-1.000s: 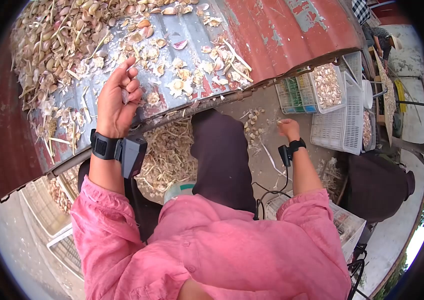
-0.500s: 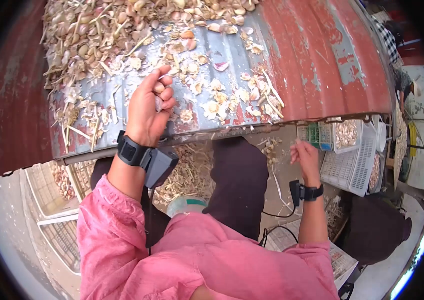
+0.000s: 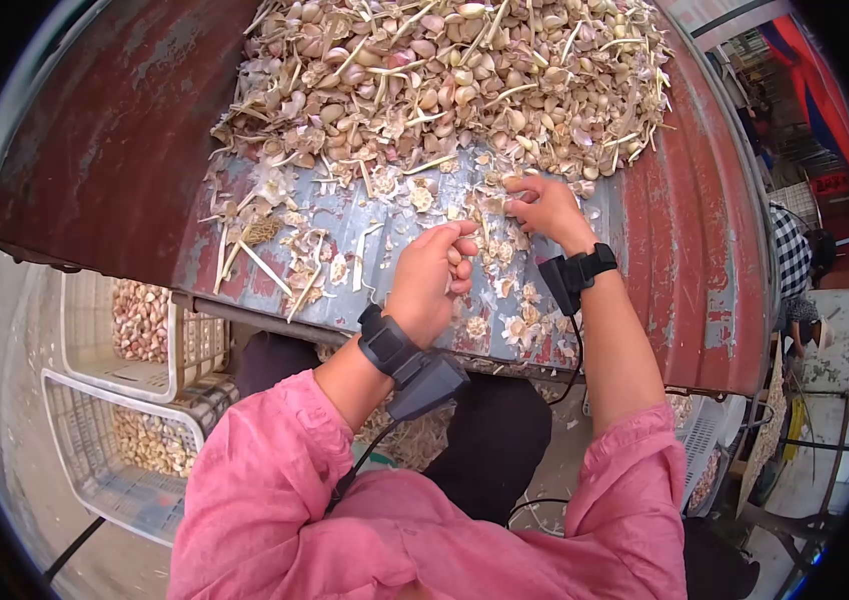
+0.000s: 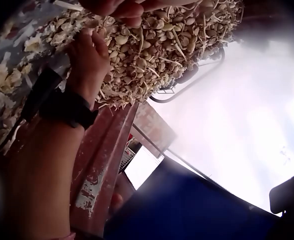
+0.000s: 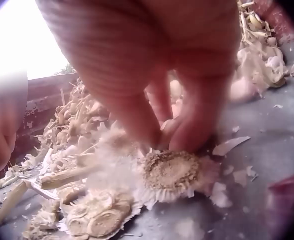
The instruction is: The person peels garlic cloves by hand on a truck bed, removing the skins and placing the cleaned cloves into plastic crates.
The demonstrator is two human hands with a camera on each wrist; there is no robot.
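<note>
My left hand (image 3: 429, 275) curls its fingers around a few garlic cloves (image 3: 455, 257), just above the near part of the metal sheet. To its right, my right hand (image 3: 552, 212) reaches down to the near edge of the garlic pile (image 3: 444, 80). In the right wrist view, thumb and fingers (image 5: 194, 122) come together on a pale garlic clove (image 5: 168, 126), partly hidden by them. Right in front of the fingertips lies a round, dry garlic root end (image 5: 171, 172) with papery skin. The left wrist view shows the right hand (image 4: 89, 57) beside the pile.
Corrugated metal sheet (image 3: 704, 270), with peeling red paint, carries the pile and scattered skins and stalks (image 3: 264, 265). Plastic crates (image 3: 119, 490) holding garlic stand below at left. Another person in a checked top (image 3: 789, 250) is at the far right. A cable hangs from each wrist camera.
The right hand has risen from beside the sheet to the scraps at the pile's edge. The left hand still holds its cloves. The head view has turned, bringing more of the pile into sight.
</note>
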